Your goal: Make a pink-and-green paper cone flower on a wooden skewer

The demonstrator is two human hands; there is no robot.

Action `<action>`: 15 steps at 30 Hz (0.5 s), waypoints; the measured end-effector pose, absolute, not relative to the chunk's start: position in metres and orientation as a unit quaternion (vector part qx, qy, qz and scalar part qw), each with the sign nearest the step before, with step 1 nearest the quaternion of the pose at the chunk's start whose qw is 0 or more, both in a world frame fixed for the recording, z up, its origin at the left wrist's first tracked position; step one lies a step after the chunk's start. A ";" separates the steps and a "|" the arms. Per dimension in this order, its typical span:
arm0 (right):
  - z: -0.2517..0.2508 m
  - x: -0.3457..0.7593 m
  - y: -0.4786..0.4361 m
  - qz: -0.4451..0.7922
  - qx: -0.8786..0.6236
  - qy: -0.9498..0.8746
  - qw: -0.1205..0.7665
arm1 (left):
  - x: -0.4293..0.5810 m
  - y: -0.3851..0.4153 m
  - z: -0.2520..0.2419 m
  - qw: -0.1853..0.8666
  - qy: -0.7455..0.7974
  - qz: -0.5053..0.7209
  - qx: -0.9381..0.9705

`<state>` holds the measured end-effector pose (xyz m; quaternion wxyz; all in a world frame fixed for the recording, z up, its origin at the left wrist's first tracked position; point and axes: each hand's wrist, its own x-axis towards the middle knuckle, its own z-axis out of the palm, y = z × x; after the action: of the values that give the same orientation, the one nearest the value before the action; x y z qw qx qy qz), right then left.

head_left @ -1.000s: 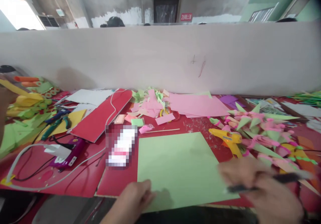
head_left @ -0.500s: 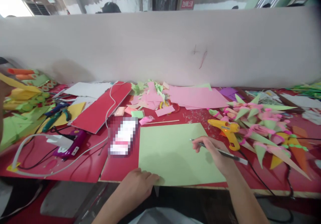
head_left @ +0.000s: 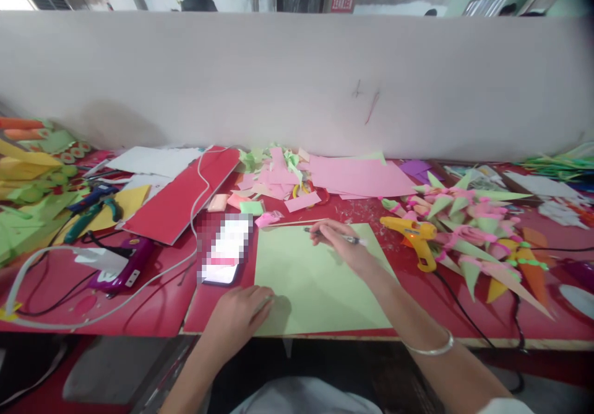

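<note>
A light green sheet of paper (head_left: pixel 315 296) lies on the red table in front of me. My right hand (head_left: pixel 336 241) is closed around a pen (head_left: pixel 350 239), over the sheet's upper part. The pen points left; whether its tip touches the paper I cannot tell. My left hand (head_left: pixel 244 312) rests at the sheet's left edge, fingers loosely bent and holding nothing. Just beyond it lies a phone (head_left: pixel 227 250) with a blurred screen.
A yellow glue gun (head_left: pixel 415 237) lies to the right, beside a heap of pink and green paper flowers (head_left: pixel 473 222). Pink paper sheets (head_left: pixel 357 176) and scraps lie behind. On the left are a red board (head_left: pixel 180 197), pliers (head_left: pixel 93 219) and a purple power strip (head_left: pixel 125 268) with cables.
My right hand has moved left and away from me with the pen, toward the sheet's far edge. My left hand has shifted slightly up and left. The view has shifted a little.
</note>
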<state>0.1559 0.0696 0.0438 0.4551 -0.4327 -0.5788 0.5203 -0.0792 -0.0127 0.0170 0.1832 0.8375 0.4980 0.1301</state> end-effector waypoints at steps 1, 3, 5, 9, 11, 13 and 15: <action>0.041 0.149 0.076 0.524 -0.432 -0.584 0.444 | -0.079 -0.011 0.013 0.176 0.502 0.128 0.837; 0.030 0.137 0.087 0.528 -0.433 -0.594 0.425 | -0.077 -0.008 0.006 0.168 0.507 0.115 0.838; 0.016 0.128 0.097 0.532 -0.437 -0.596 0.414 | -0.077 -0.008 -0.001 0.165 0.514 0.111 0.835; -0.004 0.121 0.107 0.525 -0.451 -0.594 0.410 | -0.079 -0.009 -0.008 0.160 0.525 0.102 0.830; -0.007 0.121 0.108 0.520 -0.452 -0.599 0.408 | -0.080 -0.009 -0.008 0.163 0.524 0.096 0.830; -0.007 0.121 0.107 0.514 -0.454 -0.604 0.406 | -0.080 -0.009 -0.007 0.171 0.523 0.095 0.829; -0.007 0.119 0.106 0.504 -0.463 -0.601 0.413 | -0.080 -0.008 -0.007 0.175 0.525 0.100 0.827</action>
<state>0.1194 0.1064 -0.0074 0.4126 -0.4629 -0.6010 0.5042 -0.0804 -0.0084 -0.0071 0.1748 0.8267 0.5254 0.1003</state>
